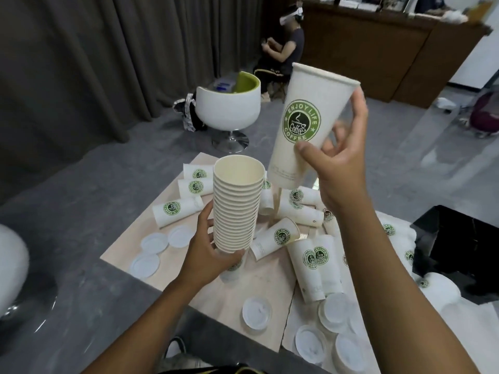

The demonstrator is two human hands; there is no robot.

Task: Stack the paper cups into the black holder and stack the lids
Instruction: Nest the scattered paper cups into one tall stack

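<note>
My left hand (208, 252) grips the lower part of a tall nested stack of paper cups (236, 203), held upright above the table. My right hand (340, 160) holds a single white cup with a green coffee logo (302, 125), raised and tilted, just right of the stack's open mouth. Several loose cups (280, 236) lie on their sides on the pale wooden table (243, 292). White plastic lids (256, 313) lie scattered at the table's left and near edge. The black holder (459, 238) stands at the right edge.
A white chair with a green cushion (228, 103) stands beyond the table. Another person sits farther back by the dark curtain. Part of a second white chair (10, 263) shows at the left edge. Grey carpet surrounds the table.
</note>
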